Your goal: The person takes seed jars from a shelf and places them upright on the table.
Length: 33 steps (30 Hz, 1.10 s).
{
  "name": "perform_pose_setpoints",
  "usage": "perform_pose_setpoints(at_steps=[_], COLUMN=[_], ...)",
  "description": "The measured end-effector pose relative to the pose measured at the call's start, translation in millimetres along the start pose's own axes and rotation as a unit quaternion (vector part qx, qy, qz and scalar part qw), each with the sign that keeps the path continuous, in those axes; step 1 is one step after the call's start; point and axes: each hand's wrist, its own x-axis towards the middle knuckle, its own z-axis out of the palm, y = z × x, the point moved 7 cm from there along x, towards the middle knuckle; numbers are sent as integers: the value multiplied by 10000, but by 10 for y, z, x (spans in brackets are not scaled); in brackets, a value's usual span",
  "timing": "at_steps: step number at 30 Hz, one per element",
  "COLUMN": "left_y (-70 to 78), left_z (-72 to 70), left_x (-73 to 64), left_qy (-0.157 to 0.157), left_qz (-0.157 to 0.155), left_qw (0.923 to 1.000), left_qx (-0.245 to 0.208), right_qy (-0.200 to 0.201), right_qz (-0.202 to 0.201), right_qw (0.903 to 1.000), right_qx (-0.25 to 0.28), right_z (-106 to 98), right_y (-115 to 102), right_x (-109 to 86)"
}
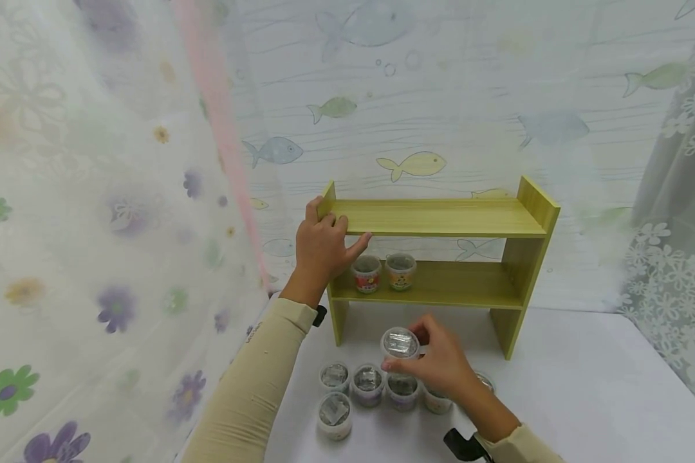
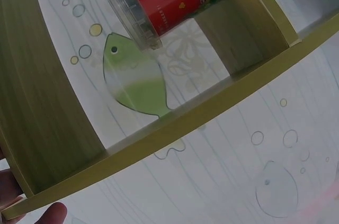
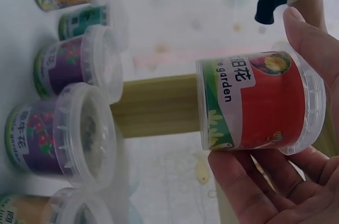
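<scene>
Head view: right grip (image 1: 443,361) holds tub (image 1: 399,343), left grip (image 1: 322,247) holds shelf (image 1: 434,217)

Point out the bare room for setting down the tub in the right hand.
Lower shelf: bare from the two shelved tubs to the right side panel. Top shelf: bare from the left hand to that panel. Table: open right of the panel, crowded around the right hand with standing tubs.

Left grip (image 1: 322,249) mostly outside left wrist view
</scene>
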Motion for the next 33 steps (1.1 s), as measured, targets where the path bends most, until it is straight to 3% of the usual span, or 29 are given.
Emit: perform_pose_setpoints(at_steps=[17,24,33], left_y=[-8,0,3], left_z=[4,-18,-9], left_x=[-3,-8,-9], left_qy=[-21,61,-68], left_qz=[20,35,-17], left_qw=[10000,10000,9999], left_qx=[52,57,98], right_qy=[-188,-288,-514], right_qz=[-346,-252,-324], right_qw=[9992,9993,9963], right_qx=[-105,14,-599], right_z=[237,328,472], right_y=[22,45,77], right_x=[-161,-244,-341])
